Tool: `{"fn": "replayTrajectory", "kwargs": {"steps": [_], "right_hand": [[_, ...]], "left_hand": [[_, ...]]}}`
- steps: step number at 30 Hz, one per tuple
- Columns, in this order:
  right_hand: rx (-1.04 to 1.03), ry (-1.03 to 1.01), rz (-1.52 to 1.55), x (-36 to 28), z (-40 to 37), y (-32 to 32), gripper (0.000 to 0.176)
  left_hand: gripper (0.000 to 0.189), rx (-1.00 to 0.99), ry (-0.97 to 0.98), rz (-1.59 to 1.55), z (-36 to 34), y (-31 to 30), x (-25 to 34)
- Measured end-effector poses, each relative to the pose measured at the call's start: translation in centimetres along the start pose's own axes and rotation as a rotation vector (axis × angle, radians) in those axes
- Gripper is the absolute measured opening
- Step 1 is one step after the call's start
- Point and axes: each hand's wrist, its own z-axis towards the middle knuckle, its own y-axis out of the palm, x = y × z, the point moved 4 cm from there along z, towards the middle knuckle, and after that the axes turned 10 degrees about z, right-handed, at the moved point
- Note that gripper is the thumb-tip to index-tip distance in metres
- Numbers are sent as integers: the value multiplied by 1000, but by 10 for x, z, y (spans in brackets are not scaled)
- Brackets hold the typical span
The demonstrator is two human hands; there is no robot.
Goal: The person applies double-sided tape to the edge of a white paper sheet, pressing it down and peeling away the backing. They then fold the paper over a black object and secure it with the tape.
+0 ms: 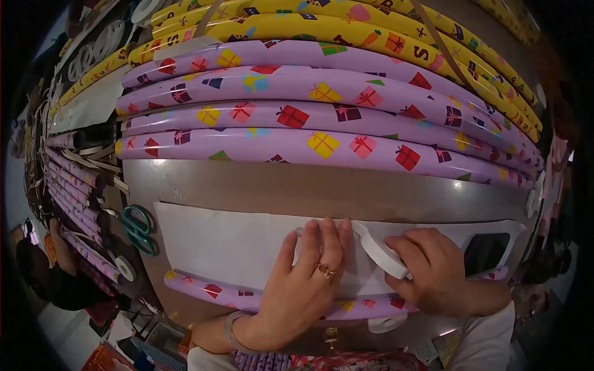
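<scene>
Currently, lower centre of frame: we are pressing our left hand (303, 281), fingers flat and holding nothing, onto the white sheet (229, 247); our right hand (433, 272) is gripping the tape roll (380, 250), fingers closed. Likely risk: the sheet slipping, so the tape creases.

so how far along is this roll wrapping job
Done: purple rolls lie stacked behind. In hand: left hand presses the white sheet by the nearest roll; right hand holds a tape roll against it. Left: that roll lies mostly uncovered, probably not yet taped.
</scene>
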Motion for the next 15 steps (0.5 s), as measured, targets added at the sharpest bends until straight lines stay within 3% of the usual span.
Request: {"fn": "replayTrajectory", "kwargs": {"steps": [15], "right_hand": [[-89, 105, 74, 4, -6, 0, 64]], "left_hand": [[46, 9, 21, 43, -4, 4, 1]]}}
